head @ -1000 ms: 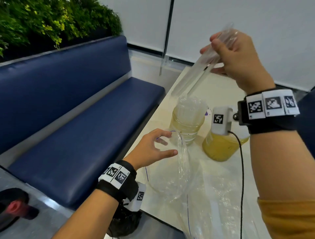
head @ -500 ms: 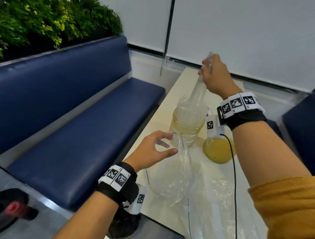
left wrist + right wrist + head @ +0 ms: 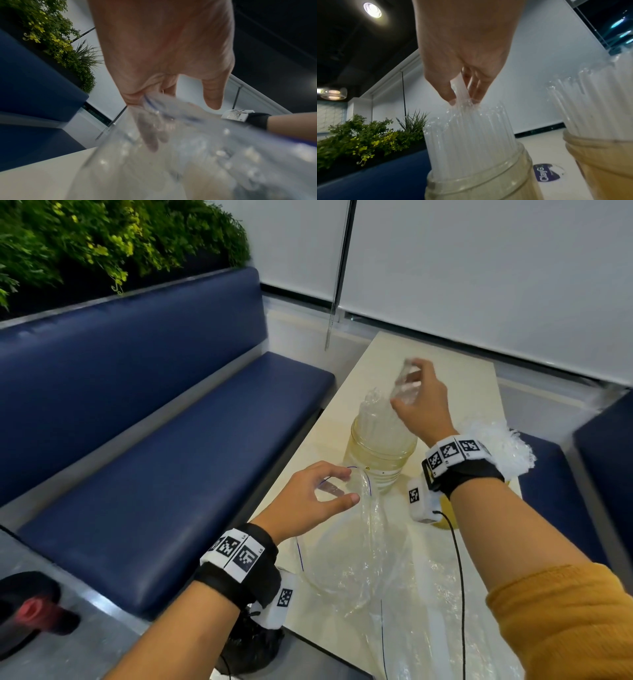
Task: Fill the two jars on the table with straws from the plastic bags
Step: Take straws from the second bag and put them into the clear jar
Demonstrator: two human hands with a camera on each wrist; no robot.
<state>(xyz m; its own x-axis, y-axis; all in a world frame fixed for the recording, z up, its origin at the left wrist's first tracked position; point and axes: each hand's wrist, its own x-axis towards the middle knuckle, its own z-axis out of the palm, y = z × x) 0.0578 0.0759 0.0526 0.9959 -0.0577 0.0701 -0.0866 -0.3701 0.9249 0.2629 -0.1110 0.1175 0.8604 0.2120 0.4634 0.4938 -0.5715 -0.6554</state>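
Two yellowish jars stand on the pale table [image 3: 383, 361]. The left jar [image 3: 380, 453] [image 3: 477, 180] is packed with clear straws [image 3: 469, 129]. My right hand [image 3: 419, 402] [image 3: 462, 94] is right above it, pinching a few straws [image 3: 460, 88] whose lower ends sit among the packed ones. The right jar [image 3: 604, 159], also full of straws, is mostly hidden behind my right wrist in the head view. My left hand [image 3: 329, 494] [image 3: 171, 97] holds the blue-lined mouth of a clear plastic bag [image 3: 356, 563] that lies on the table's near end.
A navy bench [image 3: 164, 460] runs along the table's left side, with plants [image 3: 102, 237] behind it. A second clear bag [image 3: 438, 642] lies at the near table edge. A purple label [image 3: 546, 171] lies on the table between the jars. A cable [image 3: 460, 583] hangs from my right wrist.
My right hand has come down from high above the table to the left jar's top, carrying the straws into it. My left hand has stayed at the bag's mouth.
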